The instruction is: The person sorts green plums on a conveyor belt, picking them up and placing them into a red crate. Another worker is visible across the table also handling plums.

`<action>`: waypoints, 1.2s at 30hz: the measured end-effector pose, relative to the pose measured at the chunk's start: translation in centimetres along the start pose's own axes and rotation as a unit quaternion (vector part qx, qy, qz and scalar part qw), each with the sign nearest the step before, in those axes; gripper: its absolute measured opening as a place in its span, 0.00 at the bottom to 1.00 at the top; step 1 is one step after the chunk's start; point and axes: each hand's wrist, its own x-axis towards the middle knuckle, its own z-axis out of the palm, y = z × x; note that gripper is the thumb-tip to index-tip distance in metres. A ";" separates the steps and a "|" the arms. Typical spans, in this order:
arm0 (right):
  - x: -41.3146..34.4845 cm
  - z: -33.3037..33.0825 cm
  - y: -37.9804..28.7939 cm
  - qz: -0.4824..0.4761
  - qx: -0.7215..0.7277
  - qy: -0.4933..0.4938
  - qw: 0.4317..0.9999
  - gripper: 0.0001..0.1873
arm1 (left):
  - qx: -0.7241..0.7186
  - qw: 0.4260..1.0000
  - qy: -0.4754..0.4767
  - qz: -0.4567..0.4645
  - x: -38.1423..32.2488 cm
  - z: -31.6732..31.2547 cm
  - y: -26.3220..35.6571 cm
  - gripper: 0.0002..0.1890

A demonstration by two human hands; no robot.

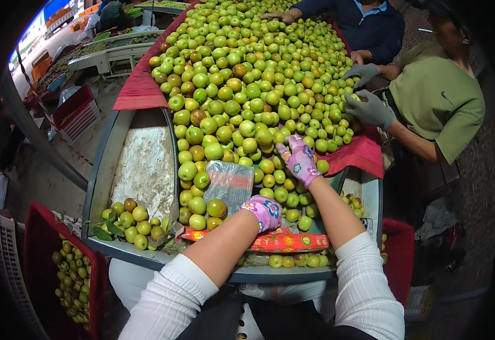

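Note:
A large heap of green jujube-like fruits [230, 85], some with brown patches, covers the sorting table before me. My right hand [300, 161], in a pink flowered glove, reaches into the near right part of the heap with fingers spread over the fruits. In a matching glove, my left hand [264, 212] lies lower, beside a grey plastic-wrapped block [229, 182] with a red band; its fingers are mostly hidden and its hold is unclear. Under my left wrist runs a red printed wrapper strip [302, 241] along the near side.
The left tray compartment [141, 165] holds fruits and leaves at its near end. Red-lined crates [98, 272] [396, 255] flank the table. A co-worker's grey-gloved hands [368, 111] touch the heap at right; another person [371, 29] works beyond. A phone [367, 225] lies at right.

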 end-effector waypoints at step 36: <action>-2.2 -4.5 6.3 -0.081 -0.167 0.188 0.964 0.25 | 0.018 1.000 0.002 0.001 -0.4 -0.3 -0.3 0.23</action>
